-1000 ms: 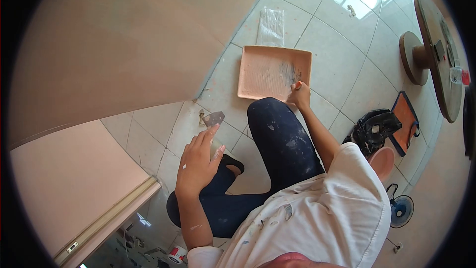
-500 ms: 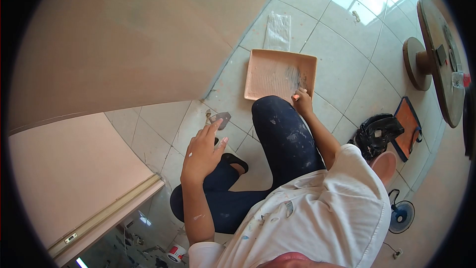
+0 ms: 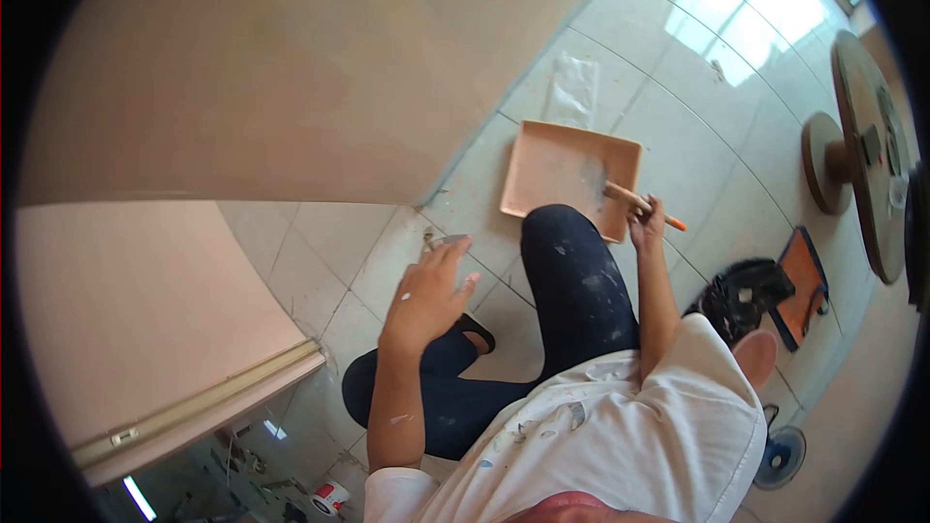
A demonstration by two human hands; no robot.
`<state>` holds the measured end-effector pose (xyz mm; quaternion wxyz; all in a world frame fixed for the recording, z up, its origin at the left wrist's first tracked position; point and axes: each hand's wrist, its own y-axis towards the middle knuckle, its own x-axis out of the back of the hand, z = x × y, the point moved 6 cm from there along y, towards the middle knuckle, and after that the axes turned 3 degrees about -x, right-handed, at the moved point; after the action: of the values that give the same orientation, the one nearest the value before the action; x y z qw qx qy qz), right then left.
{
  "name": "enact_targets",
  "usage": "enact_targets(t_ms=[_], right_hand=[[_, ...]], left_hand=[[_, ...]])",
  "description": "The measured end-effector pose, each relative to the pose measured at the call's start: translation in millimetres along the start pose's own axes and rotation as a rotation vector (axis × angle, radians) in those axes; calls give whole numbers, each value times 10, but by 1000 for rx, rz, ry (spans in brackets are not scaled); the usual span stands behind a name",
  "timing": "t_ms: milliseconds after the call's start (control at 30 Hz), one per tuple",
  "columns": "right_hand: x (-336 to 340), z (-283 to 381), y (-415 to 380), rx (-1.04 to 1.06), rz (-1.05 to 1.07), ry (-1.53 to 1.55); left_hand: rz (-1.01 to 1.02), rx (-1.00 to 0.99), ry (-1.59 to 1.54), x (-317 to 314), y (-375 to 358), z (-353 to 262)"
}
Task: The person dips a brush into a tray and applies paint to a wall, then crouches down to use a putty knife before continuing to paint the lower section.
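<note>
My right hand (image 3: 647, 223) grips the handle of a paintbrush (image 3: 665, 217) with an orange end. The brush's head rests over the right part of a shallow peach-coloured paint tray (image 3: 531, 167), whose floor shows a greyish patch. My left hand (image 3: 428, 295), spotted with white paint, is raised over my bent leg with its fingers stretched out and holds nothing. Just beyond its fingertips a greyish flat object (image 3: 451, 240) lies on the tiles, partly hidden by the hand.
A pinkish wall (image 3: 291, 77) fills the upper left. Beyond the tray lies a clear plastic sheet (image 3: 575, 87). To the right are a round wooden table (image 3: 862, 150), a black bag (image 3: 746, 295), an orange panel (image 3: 802, 281), a pink bucket (image 3: 756, 356) and a fan (image 3: 780, 455).
My right hand has drawn back rightward from inside the tray, and the brush now shows at length. The left hand stays open. The whole view has shifted slightly.
</note>
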<state>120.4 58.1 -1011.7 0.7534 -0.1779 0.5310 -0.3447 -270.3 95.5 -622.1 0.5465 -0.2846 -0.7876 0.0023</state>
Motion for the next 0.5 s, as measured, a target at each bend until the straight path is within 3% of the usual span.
enact_targets(t_ms=[67, 133, 233, 367, 433, 500], right_hand=[[-192, 74, -225, 189, -199, -420], [-124, 29, 42, 431, 6, -1142], [-369, -24, -206, 352, -19, -974], [-821, -46, -198, 557, 58, -1050], [-1462, -97, -396, 686, 174, -1137], [-2397, -251, -872, 506, 227, -946]], left_hand=[[-9, -53, -23, -71, -20, 43], [-31, -29, 19, -101, -25, 76], [3, -5, 23, -88, -60, 63], [20, 16, 29, -102, -86, 88], [13, 4, 22, -95, -97, 75], [2, -14, 14, -81, -94, 63]])
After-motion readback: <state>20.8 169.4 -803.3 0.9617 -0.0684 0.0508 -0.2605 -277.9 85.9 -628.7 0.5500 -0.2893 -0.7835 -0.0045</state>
